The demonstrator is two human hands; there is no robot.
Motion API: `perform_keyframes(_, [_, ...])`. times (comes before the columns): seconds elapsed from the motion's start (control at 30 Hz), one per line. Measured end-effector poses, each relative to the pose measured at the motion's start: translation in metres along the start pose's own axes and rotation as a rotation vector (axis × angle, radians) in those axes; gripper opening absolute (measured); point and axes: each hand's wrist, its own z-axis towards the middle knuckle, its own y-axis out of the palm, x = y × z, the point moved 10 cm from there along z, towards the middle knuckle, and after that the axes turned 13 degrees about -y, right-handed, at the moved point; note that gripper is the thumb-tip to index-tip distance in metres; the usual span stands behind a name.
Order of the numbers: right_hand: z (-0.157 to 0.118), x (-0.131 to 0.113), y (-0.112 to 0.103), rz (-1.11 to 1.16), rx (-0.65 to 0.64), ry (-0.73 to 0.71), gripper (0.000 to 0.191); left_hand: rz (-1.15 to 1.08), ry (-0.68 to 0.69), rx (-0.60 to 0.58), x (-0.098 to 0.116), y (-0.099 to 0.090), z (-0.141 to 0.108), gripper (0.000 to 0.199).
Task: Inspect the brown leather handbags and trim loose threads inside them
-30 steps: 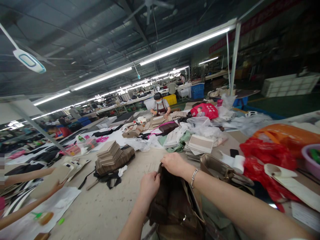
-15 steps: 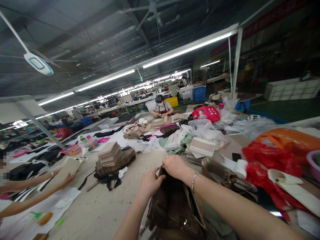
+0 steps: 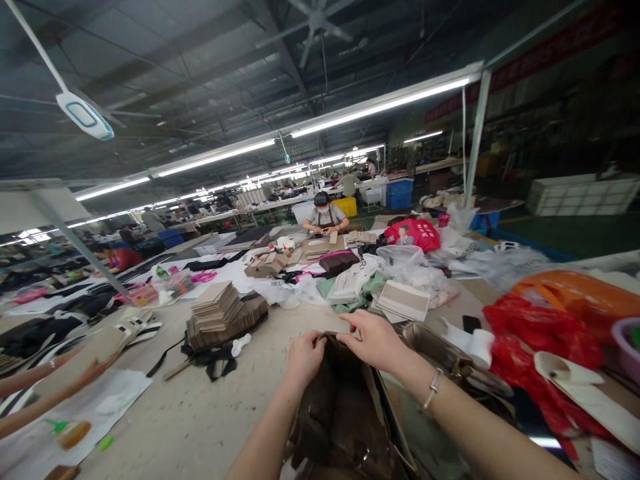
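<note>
A dark brown bag [image 3: 345, 420] stands open at the near edge of the table, its mouth facing up toward me. My left hand [image 3: 304, 360] pinches the left part of the bag's far rim. Just to the right, my right hand [image 3: 375, 339] is at the same rim, thumb on the edge and index finger stretched forward, apart from the thumb. A bracelet is on my right wrist. Another brown bag [image 3: 435, 347] lies close to the right of my right hand.
Stacked beige pieces [image 3: 215, 307] sit left of centre on the table [image 3: 200, 413]. Flat panels [image 3: 403, 300] lie beyond my right hand. Red plastic bags [image 3: 545, 327] and a white roll [image 3: 481, 348] are at right. A co-worker's arms [image 3: 65, 387] reach in from the left; another person [image 3: 325, 217] sits opposite.
My right hand has moved right along the rim, its index finger lifting away. The bag's mouth looks wider. At left, the co-worker's arms and held pieces have shifted left and down.
</note>
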Motion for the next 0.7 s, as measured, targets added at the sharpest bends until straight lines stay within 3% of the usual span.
perform_keyframes(0.13, [-0.043,0.004,-0.021,0.122,0.104,0.039,0.033,0.169,-0.024,0.002,0.002,0.003,0.003,0.023])
perform_keyframes(0.33, [-0.107,-0.007,-0.027,0.108,0.061,0.080,0.045,0.327,-0.088,0.032,0.006,0.005,0.006,0.026])
perform_keyframes(0.53, [-0.139,-0.025,0.010,0.025,-0.148,0.130,0.084,0.398,-0.128,0.037,0.012,0.005,0.003,0.034])
perform_keyframes(0.7, [-0.149,-0.022,0.022,0.076,-0.227,0.184,0.068,0.410,-0.142,-0.032,0.009,-0.002,0.001,0.034])
